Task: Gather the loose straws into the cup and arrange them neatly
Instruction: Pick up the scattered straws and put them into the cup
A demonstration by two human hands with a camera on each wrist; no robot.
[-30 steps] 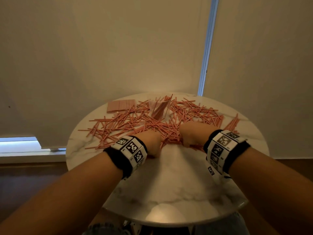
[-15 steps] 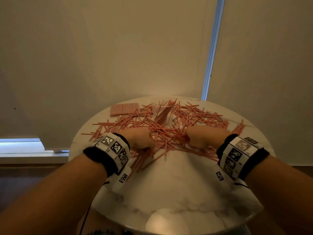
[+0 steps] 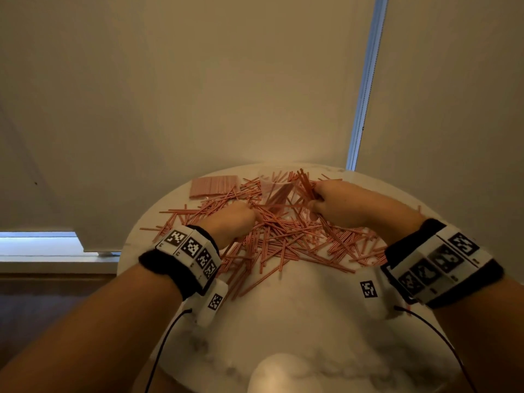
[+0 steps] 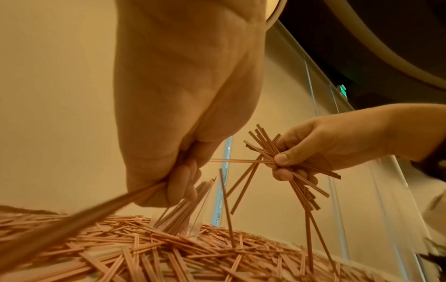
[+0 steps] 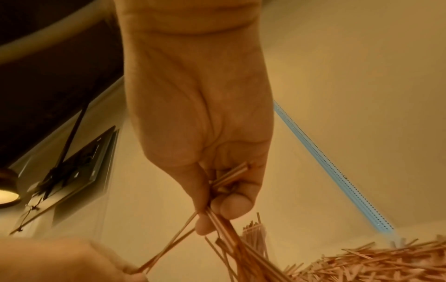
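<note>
Copper-pink straws [image 3: 286, 239] are strewn across most of the round marble tabletop [image 3: 297, 321], lying crossed at every angle; they are thin, stiff and faintly striped. A clear cup [image 3: 273, 194] stands upright in the far middle of the heap, with some straws already leaning inside it. A flat packet of the same pink [image 3: 214, 185] lies at the far left, apart from the hands.

A fistful of straws is clamped in the right hand [image 3: 340, 204], whose grip is curled tight round their middle with the thumb pressed across; the bundle is held just beside the cup, raised off the pile, presumably so it can be tipped in. The bundle is untidy: ends splay out in several directions and a few hang down into the heap.

A smaller bunch is pinched in the left hand [image 3: 231, 222], fingers curled round it low over the pile, seemingly being drawn free for a later load. Most of the straws remain outside the cup, so the gathering is judged to be at an early stage.
</note>
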